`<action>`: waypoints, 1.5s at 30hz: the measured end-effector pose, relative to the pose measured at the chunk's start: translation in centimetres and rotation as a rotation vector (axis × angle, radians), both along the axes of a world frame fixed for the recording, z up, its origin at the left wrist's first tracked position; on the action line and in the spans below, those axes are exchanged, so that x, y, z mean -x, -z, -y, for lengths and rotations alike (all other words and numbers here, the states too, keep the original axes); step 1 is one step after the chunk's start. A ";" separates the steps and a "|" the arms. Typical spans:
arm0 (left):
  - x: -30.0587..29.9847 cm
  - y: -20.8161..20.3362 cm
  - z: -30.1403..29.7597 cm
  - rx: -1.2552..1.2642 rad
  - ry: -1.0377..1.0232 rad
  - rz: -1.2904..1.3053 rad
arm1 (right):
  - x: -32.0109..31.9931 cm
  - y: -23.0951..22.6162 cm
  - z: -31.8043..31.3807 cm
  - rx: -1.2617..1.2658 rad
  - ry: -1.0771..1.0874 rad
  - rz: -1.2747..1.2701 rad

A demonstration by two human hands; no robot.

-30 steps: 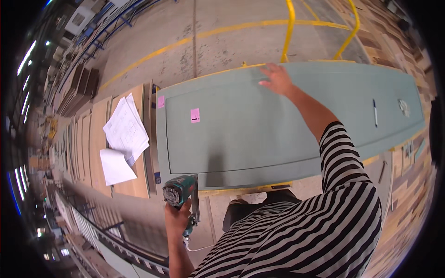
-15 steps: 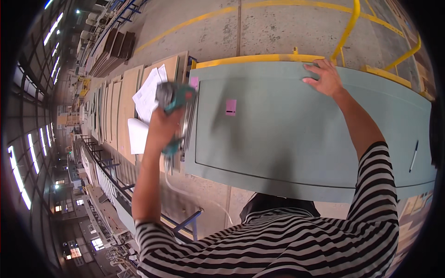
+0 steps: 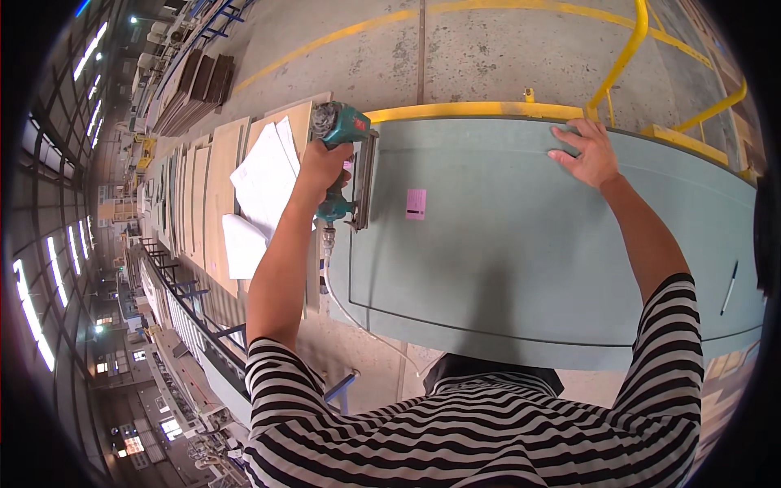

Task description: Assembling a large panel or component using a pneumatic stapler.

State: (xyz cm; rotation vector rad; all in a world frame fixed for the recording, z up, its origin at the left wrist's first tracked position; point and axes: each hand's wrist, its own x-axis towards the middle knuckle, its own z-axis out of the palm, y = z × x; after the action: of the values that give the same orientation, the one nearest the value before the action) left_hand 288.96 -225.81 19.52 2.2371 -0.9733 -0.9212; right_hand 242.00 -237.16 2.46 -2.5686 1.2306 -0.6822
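Observation:
My left hand (image 3: 327,168) is wrapped round the handle of a teal air nailer (image 3: 345,124). The nailer's long metal magazine (image 3: 365,180) hangs over the left end of a large grey-green door panel (image 3: 464,268); whether it touches cannot be told. A pale air hose (image 3: 342,311) runs from the tool's near end down toward my body. At the panel's far edge my right hand (image 3: 591,154) rests with its fingers spread, holding nothing. A pink label (image 3: 416,204) sticks to the panel between my hands, and a pen (image 3: 729,288) lies near its right end.
White paper sheets (image 3: 264,180) lie on wooden boards (image 3: 222,167) to the left. A yellow metal frame (image 3: 488,109) runs along the panel's far side, with an upright yellow rail (image 3: 625,57) at the far right. A blue stand (image 3: 342,384) is at lower left.
My left hand has carried the nailer rightward and slightly away, over the panel's left end. My right hand keeps its place by the far edge. The view has shifted a little.

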 end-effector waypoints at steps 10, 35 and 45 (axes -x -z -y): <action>-0.4 2.0 1.1 0.040 0.020 0.046 | -0.2 -0.2 0.1 -0.003 0.007 -0.014; 3.6 0.8 -0.1 -0.013 0.080 0.086 | -0.1 -0.3 -0.1 0.018 0.014 0.000; 4.9 1.4 2.1 -0.023 0.132 0.081 | -0.3 -0.1 0.3 0.043 0.023 -0.015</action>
State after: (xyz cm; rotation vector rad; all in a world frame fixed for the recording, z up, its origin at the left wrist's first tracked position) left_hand 284.02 -227.95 18.07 2.2664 -1.1645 -0.9085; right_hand 242.25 -237.41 2.55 -2.6021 1.2656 -0.7031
